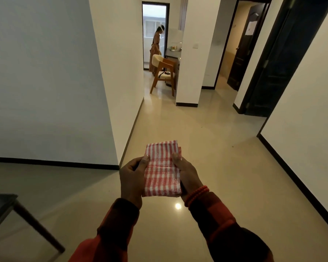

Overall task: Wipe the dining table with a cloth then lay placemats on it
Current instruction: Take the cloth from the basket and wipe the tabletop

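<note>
A folded red-and-white checked cloth (162, 169) is held in front of me above the floor, low in the middle of the head view. My left hand (132, 181) grips its left edge with the thumb on top. Along the right edge my right hand (187, 176) does the same, a red bead bracelet on that wrist. A dark table corner (0, 205) with one wooden leg shows at the bottom left, apart from my hands. No placemats are in view.
Glossy beige floor (206, 138) stretches ahead into a corridor between white walls. A wooden chair (164, 72) stands at its far end, and a person (155, 48) stands in the doorway behind it. Dark doors (242, 48) are at the right.
</note>
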